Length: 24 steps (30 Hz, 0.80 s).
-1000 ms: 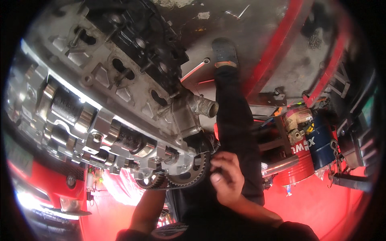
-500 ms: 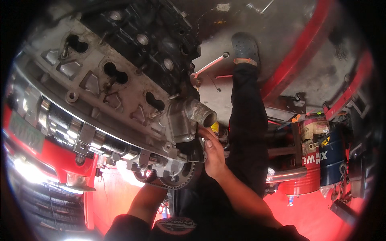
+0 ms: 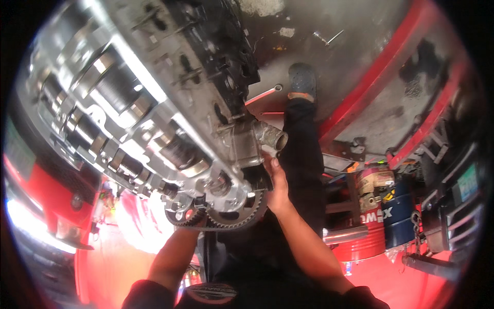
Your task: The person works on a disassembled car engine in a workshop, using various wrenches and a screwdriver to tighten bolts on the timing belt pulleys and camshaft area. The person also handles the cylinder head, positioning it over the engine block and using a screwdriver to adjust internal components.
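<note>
A bare engine with silver camshafts (image 3: 116,85) fills the left side, and a toothed timing belt (image 3: 234,225) runs round pulleys at its near end. My right hand (image 3: 278,186) is at the engine's right side, just below a metal coolant outlet pipe (image 3: 272,137). Its thumb points up and the fingers curl in behind the engine's edge, closed on something that is hidden. My left forearm (image 3: 176,253) reaches up under the belt. The left hand itself is covered by the pulleys and belt, so its fingers do not show.
On the floor lie a wrench (image 3: 263,96) and a thin red-handled tool (image 3: 271,113). A red metal frame (image 3: 368,82) runs along the right. Red (image 3: 360,242) and blue drums (image 3: 399,221) stand at the lower right, and a red vehicle (image 3: 49,198) at the left.
My view has shifted closer over the camshafts, so the engine looks larger and turned. The right hand stays below the outlet pipe, and the left stays hidden under the belt.
</note>
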Each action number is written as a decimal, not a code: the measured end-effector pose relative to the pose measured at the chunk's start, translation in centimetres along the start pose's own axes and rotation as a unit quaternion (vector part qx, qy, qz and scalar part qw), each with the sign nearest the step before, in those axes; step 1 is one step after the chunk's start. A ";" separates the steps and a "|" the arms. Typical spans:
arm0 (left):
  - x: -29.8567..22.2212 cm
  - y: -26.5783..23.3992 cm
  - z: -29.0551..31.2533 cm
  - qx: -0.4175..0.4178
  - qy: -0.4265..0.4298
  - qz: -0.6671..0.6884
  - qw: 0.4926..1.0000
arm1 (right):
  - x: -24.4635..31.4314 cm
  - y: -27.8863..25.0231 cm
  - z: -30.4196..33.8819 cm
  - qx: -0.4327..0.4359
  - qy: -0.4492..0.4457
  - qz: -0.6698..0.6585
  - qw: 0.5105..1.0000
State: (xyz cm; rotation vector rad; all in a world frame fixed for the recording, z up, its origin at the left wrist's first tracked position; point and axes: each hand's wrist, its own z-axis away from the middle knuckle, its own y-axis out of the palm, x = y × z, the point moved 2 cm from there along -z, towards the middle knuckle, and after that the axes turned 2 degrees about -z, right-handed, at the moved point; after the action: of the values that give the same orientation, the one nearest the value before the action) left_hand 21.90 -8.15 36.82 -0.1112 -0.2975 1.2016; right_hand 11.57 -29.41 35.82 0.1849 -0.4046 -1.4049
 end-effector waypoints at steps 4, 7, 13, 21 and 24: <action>3.9 -0.7 -0.1 0.001 0.015 -0.014 1.000 | -0.9 -1.1 0.8 0.000 -0.060 0.182 0.982; 6.9 -1.5 -1.2 -0.001 0.020 -0.036 0.999 | 0.9 -2.1 2.9 -0.036 -0.135 0.488 0.862; 12.1 -4.6 1.8 -0.153 -0.029 0.178 0.972 | 9.9 -1.2 4.8 -0.144 -0.141 0.138 0.970; 0.0 -6.6 15.2 -0.154 -0.186 0.771 0.590 | 20.4 -3.8 1.6 -0.062 -0.196 0.572 0.794; -10.3 -8.7 17.1 -0.114 -0.135 0.875 0.450 | 24.4 -9.8 3.6 -0.076 -0.144 0.674 0.720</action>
State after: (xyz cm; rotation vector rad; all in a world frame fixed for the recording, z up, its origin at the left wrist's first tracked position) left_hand 21.53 -22.06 53.51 -0.5646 -0.6659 3.3326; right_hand 3.91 -54.50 39.57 -0.4336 -0.5044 0.0245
